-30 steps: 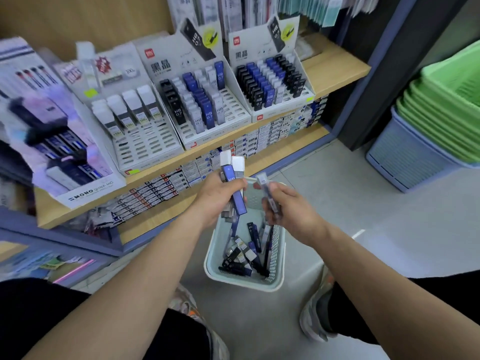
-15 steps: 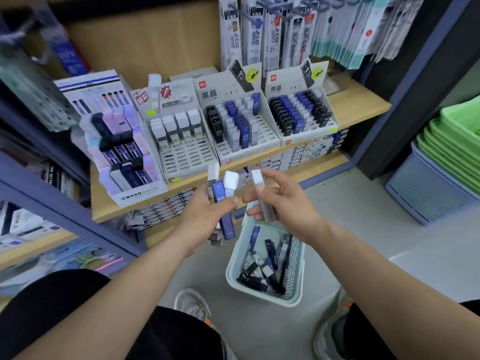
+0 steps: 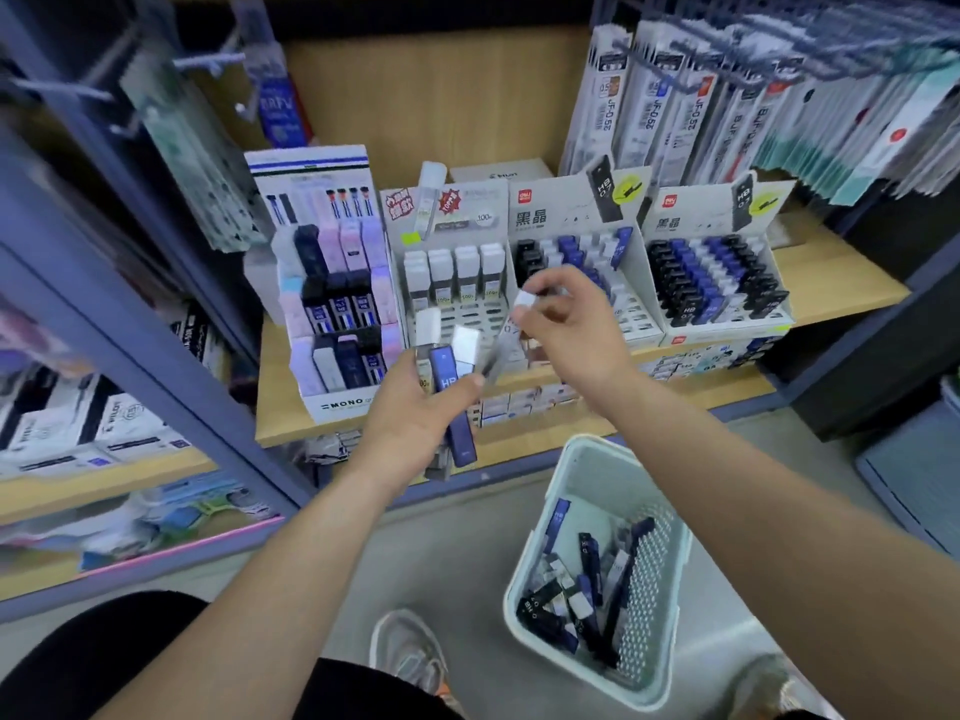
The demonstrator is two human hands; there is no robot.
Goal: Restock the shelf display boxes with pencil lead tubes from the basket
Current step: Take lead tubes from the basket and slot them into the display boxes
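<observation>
One tube [image 3: 523, 301], white-capped, pinched in right hand [image 3: 571, 330], before the white-tube box [image 3: 470, 223] on the far shelf [image 3: 841, 283] (head view). Left hand [image 3: 410, 413] grips a bundle [image 3: 451, 381] of tubes. Judgement: match cap to box, pick an empty near slot [image 3: 483, 318], seat it upright, base first. Counts: boxes [image 3: 727, 337] 4; bundle at least 3; right hand 1; basket [image 3: 532, 553], near right on floor, roughly a dozen, uncertain.
</observation>
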